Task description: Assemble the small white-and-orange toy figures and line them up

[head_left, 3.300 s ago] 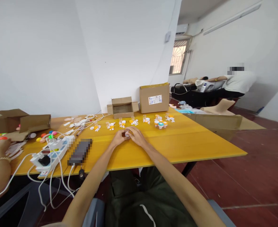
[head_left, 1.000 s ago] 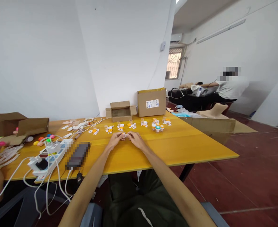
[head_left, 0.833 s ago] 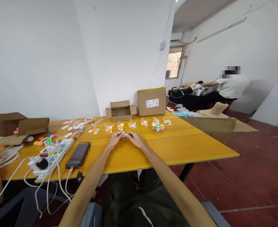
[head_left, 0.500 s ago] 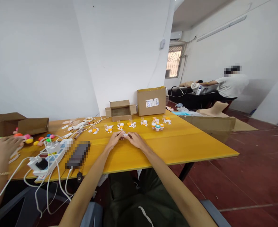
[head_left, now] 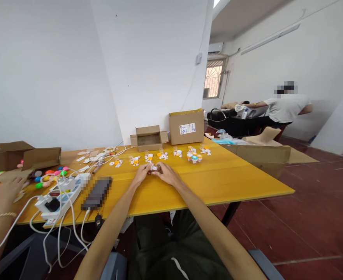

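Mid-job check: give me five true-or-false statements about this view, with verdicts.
1. The left hand and right hand hold a small whitish piece. True.
2. The small round containers with orange and teal tops stand left of both hands. False: the containers stand right.
3. The flat dark rectangular device lies right of the white plastic power strip. True.
4. The large brown cardboard box with a white label stands left of the small open cardboard box. False: the large box stands right.
5. A co-worker's hand shows at far left. True.
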`<state>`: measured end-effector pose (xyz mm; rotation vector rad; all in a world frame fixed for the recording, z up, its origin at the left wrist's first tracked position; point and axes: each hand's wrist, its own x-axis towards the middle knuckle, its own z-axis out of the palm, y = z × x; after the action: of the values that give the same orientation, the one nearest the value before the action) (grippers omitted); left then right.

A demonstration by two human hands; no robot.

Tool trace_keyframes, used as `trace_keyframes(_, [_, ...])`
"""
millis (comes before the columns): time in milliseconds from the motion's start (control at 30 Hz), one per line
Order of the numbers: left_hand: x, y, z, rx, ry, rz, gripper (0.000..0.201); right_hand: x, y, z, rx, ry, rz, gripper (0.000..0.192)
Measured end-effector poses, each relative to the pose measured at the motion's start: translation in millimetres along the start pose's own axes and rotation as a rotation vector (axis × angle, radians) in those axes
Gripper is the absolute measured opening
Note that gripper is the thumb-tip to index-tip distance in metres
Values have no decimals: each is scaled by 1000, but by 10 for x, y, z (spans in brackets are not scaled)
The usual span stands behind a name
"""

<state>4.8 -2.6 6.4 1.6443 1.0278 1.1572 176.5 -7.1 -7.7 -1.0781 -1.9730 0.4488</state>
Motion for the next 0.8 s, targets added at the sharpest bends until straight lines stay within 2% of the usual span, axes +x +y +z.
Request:
trace_keyframes(300, [-15,14,15,-8,-18,22,52,-13,31,12,-110,13,-22,9])
trace_keyframes(533, [-18,3,9,-13,-26,5,47,-9,73,24,-174,8,-26,22])
trace_keyframes(700, [-13,-31,6,-8,3,14,46,-19,52,25,-150,22,9,18])
trace_keyframes(800, [-6,-24,15,-1,17,22,46,-31,24,13,-85,26,48,30])
